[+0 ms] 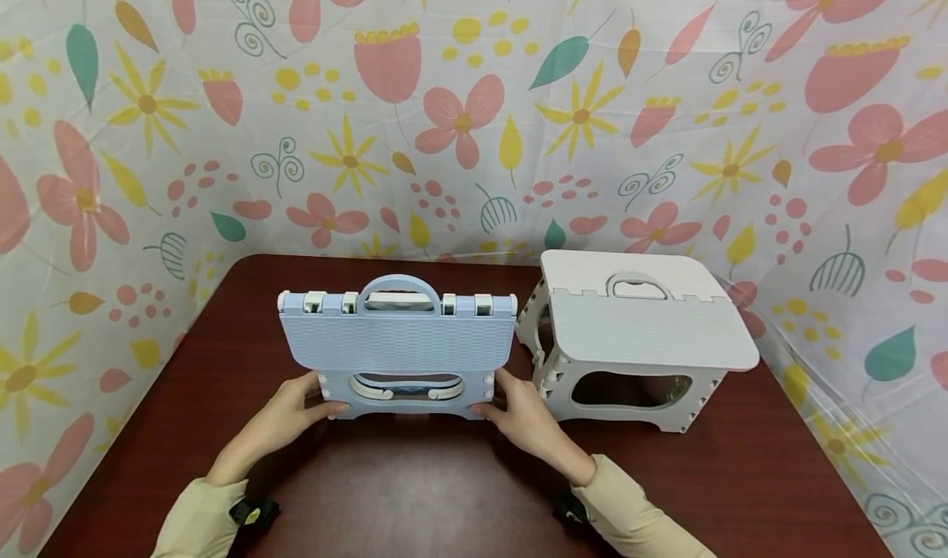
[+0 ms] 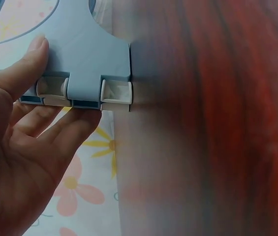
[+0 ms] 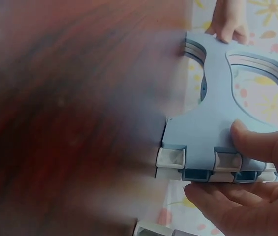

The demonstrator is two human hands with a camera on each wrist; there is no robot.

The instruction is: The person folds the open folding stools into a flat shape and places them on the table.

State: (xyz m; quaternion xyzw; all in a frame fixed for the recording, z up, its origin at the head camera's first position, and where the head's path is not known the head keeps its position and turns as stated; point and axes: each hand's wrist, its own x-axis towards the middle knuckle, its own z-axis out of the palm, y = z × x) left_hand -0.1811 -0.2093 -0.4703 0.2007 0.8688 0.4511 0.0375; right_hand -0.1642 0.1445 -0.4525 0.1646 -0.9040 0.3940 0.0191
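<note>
A light blue folding step stool (image 1: 403,344) stands partly folded on the table, its handle up and its top panel tilted toward me. At its left side my left hand (image 1: 287,411) grips the lower leg panel, thumb in front and fingers behind the hinged edge. My right hand (image 1: 527,414) holds the opposite edge of that panel the same way. In the left wrist view the thumb (image 2: 33,59) lies on the blue leg panel (image 2: 87,49) near white hinge pieces. The right wrist view shows the other hand (image 3: 230,22) across the stool.
A white-grey folding stool (image 1: 644,327) stands unfolded just right of the blue one, close to my right hand. Both are on a dark reddish-brown table (image 1: 415,492). A flowered curtain (image 1: 474,113) hangs behind the table and along its sides.
</note>
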